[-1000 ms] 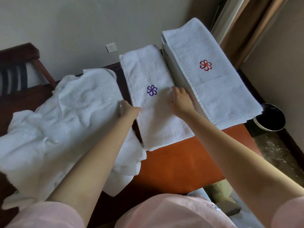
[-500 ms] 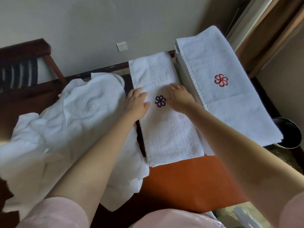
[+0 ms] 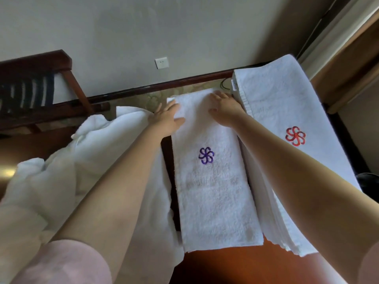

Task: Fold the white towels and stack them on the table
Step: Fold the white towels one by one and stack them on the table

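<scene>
White terry, unfolded, lies in a heap point(image 3: 61, 160) at the left of the worktop point(image 3: 235, 267), and part of it appears to hang over the near edge. Judged risk: a forearm drawn back across it could drag it to the floor.

Next to it, 1 folded towel point(image 3: 215, 191) with a purple emblem lies flat and lengthwise. Judged risk: uneven pressure at its far end could skew the fold, or push the towel into the stack point(image 3: 287, 111) at right. That stack's layered edges stand right against the towel and could slip if nudged.

Left hand point(image 3: 166, 120): arm extended, palm down at the towel's far left corner, fingers straight, grip released, nothing held.

Right hand point(image 3: 224, 110): arm extended, palm down at the far right corner, just beside the stack, fingers flat, grip released.

Judgement: both hands are smoothing the far end. The heap is not yet folded.
</scene>
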The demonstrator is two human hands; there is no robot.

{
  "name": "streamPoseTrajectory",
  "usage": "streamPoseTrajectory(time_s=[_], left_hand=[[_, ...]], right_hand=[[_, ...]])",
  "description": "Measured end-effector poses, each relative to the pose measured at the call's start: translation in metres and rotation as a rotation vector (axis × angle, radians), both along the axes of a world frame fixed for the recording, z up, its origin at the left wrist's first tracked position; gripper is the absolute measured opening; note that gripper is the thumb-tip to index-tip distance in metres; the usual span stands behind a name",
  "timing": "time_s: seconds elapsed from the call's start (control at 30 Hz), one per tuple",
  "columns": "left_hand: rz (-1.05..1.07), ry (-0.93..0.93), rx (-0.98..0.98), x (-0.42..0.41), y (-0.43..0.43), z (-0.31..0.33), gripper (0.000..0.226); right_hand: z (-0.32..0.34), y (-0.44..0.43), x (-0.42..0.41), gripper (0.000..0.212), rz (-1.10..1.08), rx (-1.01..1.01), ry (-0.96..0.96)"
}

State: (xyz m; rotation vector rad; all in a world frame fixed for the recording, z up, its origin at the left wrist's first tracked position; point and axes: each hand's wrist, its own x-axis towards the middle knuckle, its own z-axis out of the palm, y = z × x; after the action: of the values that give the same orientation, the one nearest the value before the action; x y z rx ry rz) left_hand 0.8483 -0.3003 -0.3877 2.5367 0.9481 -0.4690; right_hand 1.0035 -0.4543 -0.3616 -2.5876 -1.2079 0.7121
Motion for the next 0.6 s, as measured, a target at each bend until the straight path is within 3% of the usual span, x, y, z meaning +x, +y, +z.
streamPoseTrajectory(time_s=[0.13, 0.37, 0.6], left_hand=[[0.001, -0.059, 0.035, -0.002, -0.001, 0.008, 0.059], [0.223, -0.397, 0.046, -0.030, -0.016, 0.053, 0.042], [0.227, -0.503, 0.050, -0.103, -0.031, 0.104, 0.020]], right_hand=[[0.002, 0.002, -0.005, 0.060, -0.006, 0.026, -0.050], [0.035, -0.002, -0.051, 0.045, 0.051, 0.274, -0.197], [0.078, 0.010, -0.123, 0.027, 0.163, 0.292, 0.086]])
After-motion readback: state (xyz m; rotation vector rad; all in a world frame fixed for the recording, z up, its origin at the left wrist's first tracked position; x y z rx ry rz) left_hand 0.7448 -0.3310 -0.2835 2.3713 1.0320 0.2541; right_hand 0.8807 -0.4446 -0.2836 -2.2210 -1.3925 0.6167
